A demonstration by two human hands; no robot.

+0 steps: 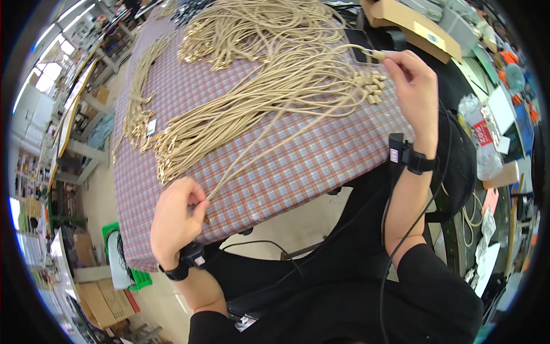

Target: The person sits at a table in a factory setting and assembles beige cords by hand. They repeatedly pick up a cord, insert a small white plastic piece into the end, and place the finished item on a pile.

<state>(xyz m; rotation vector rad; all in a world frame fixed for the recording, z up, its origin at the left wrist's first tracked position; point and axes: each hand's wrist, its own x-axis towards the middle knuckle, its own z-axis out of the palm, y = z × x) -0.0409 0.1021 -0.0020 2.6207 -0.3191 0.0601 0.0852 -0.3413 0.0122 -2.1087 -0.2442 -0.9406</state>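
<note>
My left hand (177, 217) pinched the lower end of a doubled tan cord (216, 192), though my fingers hid its very tip. My right hand (415, 80) gripped the tan stopper (378, 55) at the other end. Between them the cord slanted up rightward, beside the bundled cords (229, 117); my right was nearer the stopper cluster (372, 86), my left nearer the bundle's metal ends (167, 157).

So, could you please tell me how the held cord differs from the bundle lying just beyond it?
The held cord is stretched between the left hand and right hand; the bundle lies on the checked cloth. The held cord shows two strands; the bundle has many, lying roughly side by side. Both are tan.
</note>
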